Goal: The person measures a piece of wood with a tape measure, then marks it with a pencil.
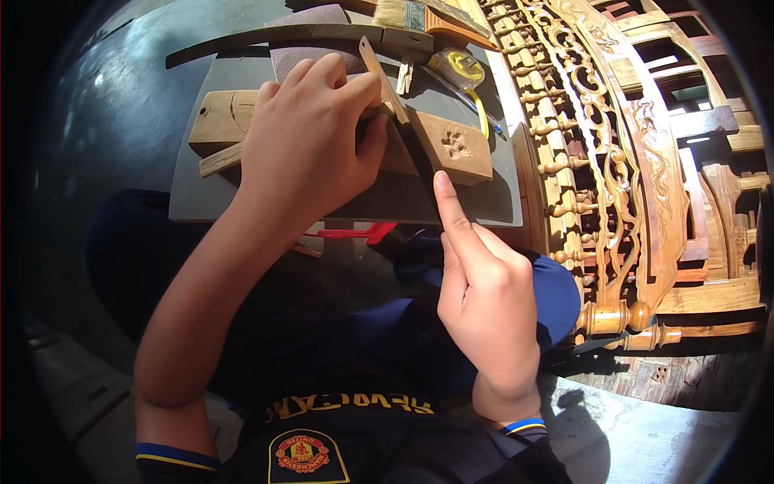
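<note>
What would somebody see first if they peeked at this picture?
Probably the two bare hands in the middle: the left hand presses down on a pale carved wooden block lying on a flat grey board, while the right hand points its forefinger at the board's near edge. On the right stands a big golden-brown carved wooden frame full of curls and little turned posts.

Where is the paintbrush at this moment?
In the head view, the paintbrush lies at the top centre, beyond the left hand, just left of the carved wooden panel.
</note>
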Tool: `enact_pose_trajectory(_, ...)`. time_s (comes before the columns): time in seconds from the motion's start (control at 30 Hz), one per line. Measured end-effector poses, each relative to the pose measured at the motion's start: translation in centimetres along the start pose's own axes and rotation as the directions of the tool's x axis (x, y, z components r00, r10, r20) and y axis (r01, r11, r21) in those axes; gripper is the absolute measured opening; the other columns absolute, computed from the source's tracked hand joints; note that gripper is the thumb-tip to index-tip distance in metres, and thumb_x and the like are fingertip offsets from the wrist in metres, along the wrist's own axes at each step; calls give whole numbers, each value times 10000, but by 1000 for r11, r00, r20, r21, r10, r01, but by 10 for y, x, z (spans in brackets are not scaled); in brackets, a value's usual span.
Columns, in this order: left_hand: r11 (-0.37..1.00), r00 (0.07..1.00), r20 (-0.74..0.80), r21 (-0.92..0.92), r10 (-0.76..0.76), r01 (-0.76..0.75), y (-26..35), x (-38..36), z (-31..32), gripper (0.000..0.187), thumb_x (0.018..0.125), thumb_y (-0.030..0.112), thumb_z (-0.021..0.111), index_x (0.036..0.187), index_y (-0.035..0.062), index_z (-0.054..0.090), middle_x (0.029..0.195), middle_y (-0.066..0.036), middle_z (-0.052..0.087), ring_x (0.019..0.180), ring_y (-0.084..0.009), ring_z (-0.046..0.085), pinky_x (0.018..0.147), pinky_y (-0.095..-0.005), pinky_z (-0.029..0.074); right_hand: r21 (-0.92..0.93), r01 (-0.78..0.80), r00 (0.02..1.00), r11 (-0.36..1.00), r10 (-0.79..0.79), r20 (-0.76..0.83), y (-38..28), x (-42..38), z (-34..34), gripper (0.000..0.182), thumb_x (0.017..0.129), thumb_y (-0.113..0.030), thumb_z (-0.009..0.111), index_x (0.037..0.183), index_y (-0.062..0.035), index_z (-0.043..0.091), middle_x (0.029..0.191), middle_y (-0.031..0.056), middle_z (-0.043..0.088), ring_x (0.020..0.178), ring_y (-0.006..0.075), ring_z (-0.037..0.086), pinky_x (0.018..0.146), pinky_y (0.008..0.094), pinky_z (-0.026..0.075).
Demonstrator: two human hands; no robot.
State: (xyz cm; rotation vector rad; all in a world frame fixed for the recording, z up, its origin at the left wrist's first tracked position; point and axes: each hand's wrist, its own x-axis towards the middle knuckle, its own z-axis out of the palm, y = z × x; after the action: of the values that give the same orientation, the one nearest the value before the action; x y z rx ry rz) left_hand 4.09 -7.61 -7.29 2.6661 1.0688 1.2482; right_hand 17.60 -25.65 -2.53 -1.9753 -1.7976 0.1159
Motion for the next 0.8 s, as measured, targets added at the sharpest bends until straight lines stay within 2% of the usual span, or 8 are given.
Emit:
enact_pose_trajectory(0.1,1000,1000,-16,3,-10,10,-1,-2,1,151,886,192,789,958,107,689,921,-49,592,951,-272,643,804,-428,462,-20,-123,991,992,124,46,-6,-41,-17,620,950,129,612,1540,-62,615,825,232,673,672,374,647,687,380,552)
enact_pose_trajectory(0.27,998,1000,16,-57,1,0,-2,1,1,154,885,182,791,953,93,687,916,-60,592,942,-287,645,814,-436,480,-30,52,999,998,-52,-10,6,11,9,640,978,89,608,1595,-67,542,786,215,600,652,393,605,642,445,508)
enact_pose_trajectory(0.33,999,1000,22,-40,-5,6,0,1,0,150,882,171,790,952,88,686,911,-63,593,941,-293,649,813,-445,491,-18,44,999,999,-45,-11,4,1,2,628,970,102,611,1575,-60,569,782,217,612,645,385,606,644,417,519)
enact_pose_trajectory(0.4,1000,999,-30,-16,12,-13,0,-1,2,152,881,170,790,952,86,685,908,-64,593,939,-298,648,807,-451,492,-24,-76,996,997,77,40,-2,-36,-14,619,960,116,615,1551,-69,603,772,216,625,635,376,602,649,387,528)
enact_pose_trajectory(0.43,1000,999,-37,-20,10,-10,-2,-2,3,150,881,170,789,953,88,685,908,-62,594,940,-299,648,806,-450,491,11,-89,996,996,89,-4,-3,-46,-14,604,955,128,614,1525,-71,633,764,215,634,626,368,596,653,359,530)
enact_pose_trajectory(0.6,999,1000,4,-32,12,-12,-2,1,2,147,882,172,787,954,93,686,914,-60,598,952,-300,646,809,-445,488,6,40,999,999,-40,-9,8,6,7,651,972,104,615,1591,-91,558,790,220,627,659,396,631,648,443,524)
enact_pose_trajectory(0.73,999,998,-43,-10,39,-40,-2,-2,5,146,880,167,787,952,90,687,912,-65,597,941,-298,640,799,-448,489,-22,-90,994,996,91,55,-4,-38,-16,630,952,122,620,1549,-77,611,765,212,634,629,357,608,648,378,530)
enact_pose_trajectory(0.8,996,992,-90,-7,86,-87,-4,1,7,145,879,167,789,952,90,690,913,-66,600,933,-298,636,793,-450,491,7,-70,997,998,70,27,-1,-40,-15,616,946,125,623,1533,-63,623,768,213,637,624,344,600,650,358,527)
